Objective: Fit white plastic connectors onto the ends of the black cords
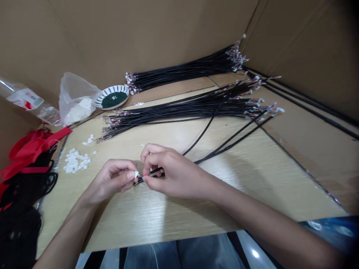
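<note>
White plastic connector [136,174] sits pinched between the thumb and fingers of my left hand [110,179], while my right hand [165,168] grips the end of a thin black sheathed cable [153,172] just beside it. My hands are together at the middle of the view, each clamped on its piece, with the fingertips almost meeting. The step in hand looks like fitting the wire end into the white piece, though my fingers hide the join, so I may be misjudging how far it is seated. The next move calls for keeping that end lined up with the connector. The cable's long tail [224,147] runs toward 2 o'clock across the pale wood-grain tabletop [157,213]. Two bundles of black wires with small terminals [179,110] lie from 12 to 2 o'clock. At 10 o'clock is a small heap of white connectors [75,160]; at 11, a clear plastic bag [77,99] and a blue-and-white striped dish [110,89] of dark green beads. Red ribbon [33,149] lies at 9 o'clock, before a brown cardboard wall [112,37].
</note>
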`<state>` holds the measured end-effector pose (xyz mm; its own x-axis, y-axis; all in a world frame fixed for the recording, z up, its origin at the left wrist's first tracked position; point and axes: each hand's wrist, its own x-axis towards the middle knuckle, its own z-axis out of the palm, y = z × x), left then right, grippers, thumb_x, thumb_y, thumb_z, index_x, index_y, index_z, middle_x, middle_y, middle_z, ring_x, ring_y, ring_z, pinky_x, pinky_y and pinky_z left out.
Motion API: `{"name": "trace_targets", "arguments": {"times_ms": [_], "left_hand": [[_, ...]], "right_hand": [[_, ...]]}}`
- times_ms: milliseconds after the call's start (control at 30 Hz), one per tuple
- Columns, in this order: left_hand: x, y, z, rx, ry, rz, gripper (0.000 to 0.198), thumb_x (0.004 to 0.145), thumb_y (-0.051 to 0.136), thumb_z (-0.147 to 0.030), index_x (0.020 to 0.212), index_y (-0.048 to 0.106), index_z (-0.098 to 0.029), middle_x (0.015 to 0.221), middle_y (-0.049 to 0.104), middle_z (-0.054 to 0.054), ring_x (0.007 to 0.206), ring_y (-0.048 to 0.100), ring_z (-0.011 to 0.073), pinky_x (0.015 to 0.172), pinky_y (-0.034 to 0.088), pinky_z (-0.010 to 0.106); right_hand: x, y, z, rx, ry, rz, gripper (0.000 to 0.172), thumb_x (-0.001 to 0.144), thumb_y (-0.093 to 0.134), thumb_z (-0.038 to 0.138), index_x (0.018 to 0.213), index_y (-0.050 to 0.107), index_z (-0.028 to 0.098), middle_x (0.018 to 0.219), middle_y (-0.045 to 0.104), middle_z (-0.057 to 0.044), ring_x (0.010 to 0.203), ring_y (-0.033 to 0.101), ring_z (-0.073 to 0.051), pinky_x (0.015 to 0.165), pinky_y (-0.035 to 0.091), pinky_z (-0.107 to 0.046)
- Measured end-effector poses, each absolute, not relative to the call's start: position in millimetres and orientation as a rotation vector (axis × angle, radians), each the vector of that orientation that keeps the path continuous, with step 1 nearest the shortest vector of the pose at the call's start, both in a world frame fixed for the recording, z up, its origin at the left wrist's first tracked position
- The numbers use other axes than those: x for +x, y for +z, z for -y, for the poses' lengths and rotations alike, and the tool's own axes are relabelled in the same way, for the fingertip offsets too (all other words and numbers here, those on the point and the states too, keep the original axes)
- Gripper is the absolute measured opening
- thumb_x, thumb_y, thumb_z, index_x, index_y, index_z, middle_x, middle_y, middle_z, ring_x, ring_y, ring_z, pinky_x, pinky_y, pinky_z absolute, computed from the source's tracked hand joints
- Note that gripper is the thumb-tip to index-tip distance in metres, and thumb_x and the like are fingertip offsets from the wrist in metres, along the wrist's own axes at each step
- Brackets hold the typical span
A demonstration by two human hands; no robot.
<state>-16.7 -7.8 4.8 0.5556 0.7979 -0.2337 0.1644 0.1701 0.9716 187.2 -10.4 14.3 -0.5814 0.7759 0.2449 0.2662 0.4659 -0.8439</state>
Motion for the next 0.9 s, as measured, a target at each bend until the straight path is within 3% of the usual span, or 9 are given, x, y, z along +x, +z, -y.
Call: {"name": "trace_targets", "arguments": {"times_ms": [600, 900], "left_hand": [[-19.2, 9.1, 7.0, 1.708, 0.439, -0.964, 0.028, 0.085, 0.055, -0.034, 0.068, 0.06, -0.012, 0.059, 0.045, 0.0, 0.052, 0.035, 0.0083, 0.046, 0.025, 0.022], [-18.1, 5.6, 7.1, 1.513, 0.39, -0.962, 0.032, 0.085, 0.054, -0.04, 0.071, 0.059, -0.012, 0.052, 0.039, -0.003, 0.048, 0.031, 0.0078, 0.045, 0.022, 0.023]], "right_hand": [[186.3, 8.6, 10.3, -0.863, 1.142, 2.091, 0.014, 0.071, 0.056, 0.002, 0.065, 0.059, 0.014, 0.082, 0.054, -0.001, 0.071, 0.049, -0.01, 0.064, 0.038, -0.022], [186.2, 8.5, 10.9, -0.883, 1.15, 2.099, 0.014, 0.071, 0.056, 0.002, 0.066, 0.059, 0.014, 0.081, 0.054, 0.0, 0.068, 0.048, -0.009, 0.062, 0.036, -0.022]]}}
